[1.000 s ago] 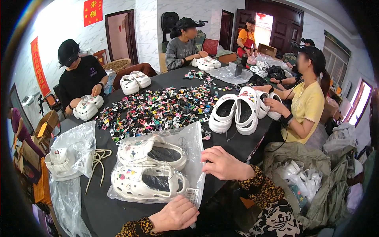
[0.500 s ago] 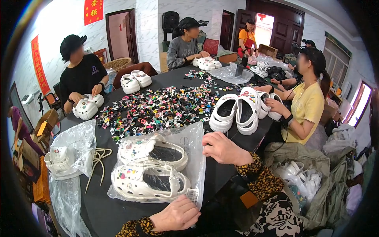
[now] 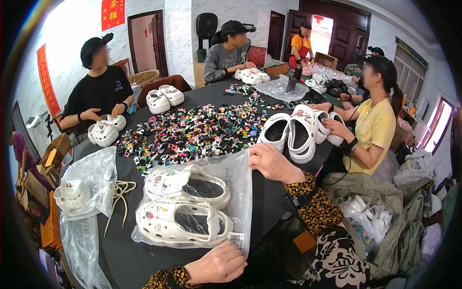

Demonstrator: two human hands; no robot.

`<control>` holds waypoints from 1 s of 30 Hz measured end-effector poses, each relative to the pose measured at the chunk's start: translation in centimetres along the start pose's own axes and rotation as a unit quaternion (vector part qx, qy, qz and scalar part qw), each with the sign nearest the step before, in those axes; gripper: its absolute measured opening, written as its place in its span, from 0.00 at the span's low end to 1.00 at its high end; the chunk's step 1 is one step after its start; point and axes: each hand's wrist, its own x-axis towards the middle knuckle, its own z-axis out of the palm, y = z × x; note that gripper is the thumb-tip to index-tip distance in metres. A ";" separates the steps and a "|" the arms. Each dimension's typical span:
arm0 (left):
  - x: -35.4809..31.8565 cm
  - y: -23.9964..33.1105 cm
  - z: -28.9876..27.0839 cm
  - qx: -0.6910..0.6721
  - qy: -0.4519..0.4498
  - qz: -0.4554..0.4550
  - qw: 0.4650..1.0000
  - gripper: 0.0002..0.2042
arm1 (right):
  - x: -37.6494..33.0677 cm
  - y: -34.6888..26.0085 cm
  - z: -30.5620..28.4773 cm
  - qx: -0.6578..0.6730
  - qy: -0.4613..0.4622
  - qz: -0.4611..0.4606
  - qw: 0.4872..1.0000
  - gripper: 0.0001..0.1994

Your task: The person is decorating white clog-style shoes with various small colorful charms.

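A clear plastic bag (image 3: pixel 234 192) lies on the black table (image 3: pixel 269 202) in front of me with a pair of white clogs (image 3: pixel 183 209) inside, decorated with small charms. My left hand (image 3: pixel 217 264) holds the bag's near corner by a barcode sticker. My right hand (image 3: pixel 272 162) grips the bag's far top edge. A wide spread of colourful small charms (image 3: pixel 192 132) covers the table's middle beyond the bag.
Other white clogs (image 3: pixel 293 135) stand to the right by a person in yellow. More clogs (image 3: pixel 163 98) lie at the far side near two seated people in dark tops. Another clear bag (image 3: pixel 86 188) and a cord (image 3: pixel 120 197) lie at my left. Sacks sit on the floor at right.
The bagged clogs have shifted slightly toward me and left. My right hand has moved along the bag's top edge; my left hand keeps its hold on the near corner.
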 end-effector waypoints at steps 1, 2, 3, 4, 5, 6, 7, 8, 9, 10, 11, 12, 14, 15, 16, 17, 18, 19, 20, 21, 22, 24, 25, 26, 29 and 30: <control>0.0 0.0 0.0 0.000 0.000 -0.001 1.000 0.05 | 0.0 0.0 0.1 0.001 0.000 0.000 1.000 0.07; 0.0 0.0 0.0 -0.002 0.000 -0.003 1.000 0.05 | 0.1 0.0 0.3 0.002 0.000 0.003 1.000 0.07; 0.0 0.0 0.0 -0.004 0.000 -0.005 1.000 0.05 | 0.2 0.0 0.3 0.002 -0.001 0.007 1.000 0.07; 0.0 0.0 0.0 -0.004 0.000 -0.005 1.000 0.05 | 0.3 -0.1 0.3 0.003 -0.001 0.007 1.000 0.07; 0.0 0.0 -0.1 -0.008 -0.003 -0.012 1.000 0.05 | 0.3 -0.2 0.3 -0.001 0.011 0.003 1.000 0.07; 0.0 0.0 0.0 -0.014 -0.006 -0.018 1.000 0.05 | 0.2 -0.4 0.2 -0.006 0.022 0.000 1.000 0.07; 0.0 -0.1 0.0 -0.016 -0.006 -0.017 1.000 0.05 | 0.1 -0.4 0.2 -0.008 0.022 0.001 1.000 0.07; 0.0 -0.2 0.0 -0.023 -0.007 -0.019 1.000 0.05 | 0.0 -0.4 0.2 -0.005 0.032 0.008 0.999 0.06; 0.0 -0.3 0.1 -0.030 -0.008 -0.021 0.999 0.05 | -0.1 -0.6 0.2 -0.001 0.042 0.016 0.999 0.06; 0.1 -0.3 0.2 -0.032 -0.009 -0.020 0.999 0.05 | -0.3 -0.8 0.1 -0.002 0.041 0.018 0.999 0.06; 0.2 -0.3 0.2 -0.029 0.000 -0.019 0.999 0.06 | -0.5 -1.0 -0.1 0.004 0.038 0.037 0.999 0.07; 0.3 -0.3 0.2 -0.025 0.009 -0.018 0.999 0.07 | -0.7 -1.3 -0.1 0.011 0.036 0.054 0.998 0.08; 0.2 -0.2 0.3 -0.026 0.016 -0.023 0.999 0.07 | -1.3 -1.7 0.1 0.023 0.059 0.079 0.995 0.09; 0.2 -0.2 0.3 -0.027 0.022 -0.028 0.999 0.06 | -1.6 -2.0 0.2 0.034 0.080 0.102 0.991 0.09; 0.1 -0.2 0.3 -0.028 0.022 -0.028 0.999 0.06 | -1.9 -2.4 0.3 0.034 0.080 0.103 0.991 0.09; 0.0 -0.2 0.2 -0.025 0.019 -0.033 0.999 0.06 | -2.1 -3.0 0.2 0.091 0.082 0.155 0.980 0.10; 0.0 -0.2 0.2 -0.022 0.016 -0.036 0.999 0.06 | -2.5 -3.4 0.2 0.145 0.083 0.206 0.964 0.10; 0.0 -0.3 0.2 -0.023 0.015 -0.035 0.999 0.06 | -2.7 -3.6 0.7 0.197 0.101 0.228 0.948 0.11; -0.1 -0.3 0.3 -0.024 0.015 -0.034 0.999 0.07 | -2.9 -4.0 0.9 0.197 0.101 0.230 0.948 0.11; -0.1 -0.4 0.3 -0.024 0.014 -0.032 0.999 0.07 | -3.0 -4.4 1.0 0.258 0.094 0.274 0.922 0.11; -0.1 -0.4 0.3 -0.026 0.013 -0.032 0.999 0.07 | -3.0 -4.7 0.9 0.318 0.086 0.316 0.889 0.12; -0.2 -0.4 0.3 -0.019 0.009 -0.031 0.999 0.07 | -3.2 -4.8 1.4 0.324 0.069 0.328 0.885 0.12; 0.0 -0.5 0.2 -0.011 0.012 -0.027 1.000 0.07 | -3.3 -4.2 2.2 0.370 0.077 0.350 0.857 0.13; 0.0 -0.7 0.4 -0.011 0.015 -0.023 1.000 0.07 | -3.3 -4.4 2.3 0.413 0.083 0.379 0.824 0.13; 0.1 -0.5 0.3 -0.014 0.013 -0.022 1.000 0.07 | -2.9 -4.5 1.4 0.452 0.043 0.440 0.775 0.15; 0.4 -0.6 0.3 -0.011 0.010 -0.024 1.000 0.08 | -3.0 -4.1 1.4 0.465 0.031 0.453 0.760 0.15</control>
